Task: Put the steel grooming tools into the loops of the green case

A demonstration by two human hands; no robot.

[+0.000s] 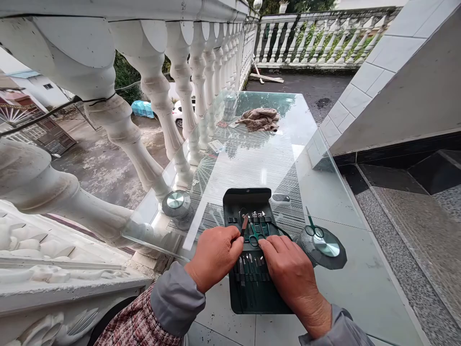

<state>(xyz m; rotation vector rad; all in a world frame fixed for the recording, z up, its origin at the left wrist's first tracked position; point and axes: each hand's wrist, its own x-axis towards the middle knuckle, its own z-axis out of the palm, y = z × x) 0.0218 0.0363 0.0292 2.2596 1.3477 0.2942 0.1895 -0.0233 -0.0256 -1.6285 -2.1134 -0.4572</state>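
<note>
An open dark green manicure case point(261, 300) lies on the glass table, with nail clippers point(260, 226) in its upper part and several slim metal tools point(248, 264) strapped into the lower part. My left hand point(218, 252) is closed in a pinch on a nail file point(245, 224) with a brownish blade, held over the case's left side. At the case's right side, my right hand point(290, 274) has its fingertips closed at the handle loops of green-handled scissors point(254, 236). Its palm covers part of the lower case. Another pair of scissors point(314, 229) lies to the right.
The glass table point(345, 211) stretches forward beside a white balustrade point(151, 91). On it are a crumpled brown cloth point(258, 119), a small card point(216, 146) and a dark oval object point(281, 197). Stone steps point(406, 230) rise at the right.
</note>
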